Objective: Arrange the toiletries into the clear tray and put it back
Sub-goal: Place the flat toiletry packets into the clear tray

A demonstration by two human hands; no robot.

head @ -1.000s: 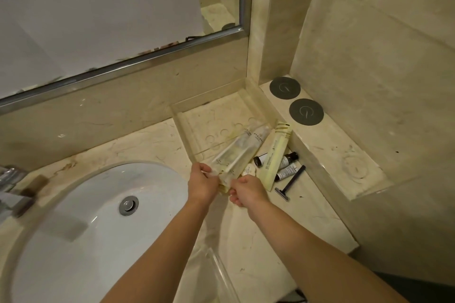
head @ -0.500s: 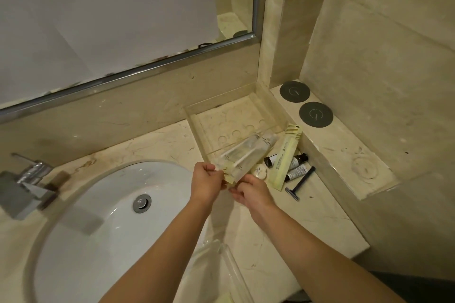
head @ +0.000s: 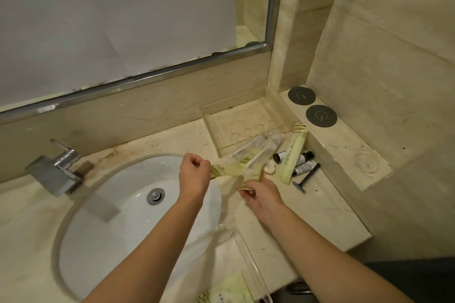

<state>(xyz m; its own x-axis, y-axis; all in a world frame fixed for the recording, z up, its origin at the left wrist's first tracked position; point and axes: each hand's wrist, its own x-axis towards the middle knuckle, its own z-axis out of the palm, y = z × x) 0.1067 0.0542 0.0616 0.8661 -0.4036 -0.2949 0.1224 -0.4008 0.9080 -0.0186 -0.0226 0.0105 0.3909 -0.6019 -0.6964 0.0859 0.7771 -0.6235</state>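
My left hand grips one end of a clear-and-yellow toiletry packet. My right hand pinches the end of a second such packet; the two packets cross between my hands. A clear tray stands in the counter's back corner with nothing in it. To its right lie a yellow packet, two small dark-capped bottles, a round soap and a razor.
A white sink basin with a drain lies at left, the chrome faucet beside it. A second clear tray holding a yellow packet sits at the counter's near edge. A raised ledge with two dark discs runs along the right wall.
My hands have pulled apart, splitting the bundle of packets into two that now cross. The view has shifted so the sink and faucet show further right.
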